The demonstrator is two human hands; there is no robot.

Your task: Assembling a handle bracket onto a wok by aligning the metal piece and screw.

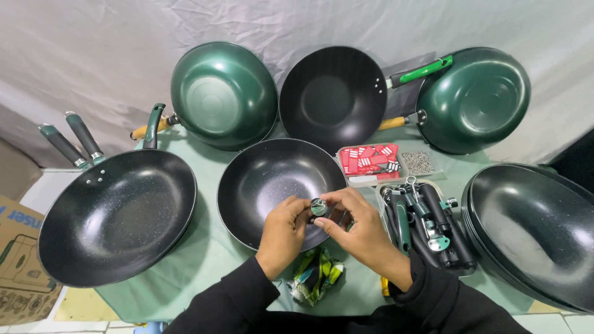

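A small round metal fitting (pixel 318 206) sat pinched between the fingertips of the left hand (pixel 283 232) and right hand (pixel 359 229), over the handleless black pan (pixel 266 179), beside a tray of pan handles (pixel 427 229)

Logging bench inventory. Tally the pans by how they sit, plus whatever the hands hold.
Pans or pan stacks showing black inside: 4 (left stack, centre, leaning at back, right stack)
Pans showing green underside: 2 ()
Small round metal fitting, pinched between left hand and right hand: 1
Total: 7
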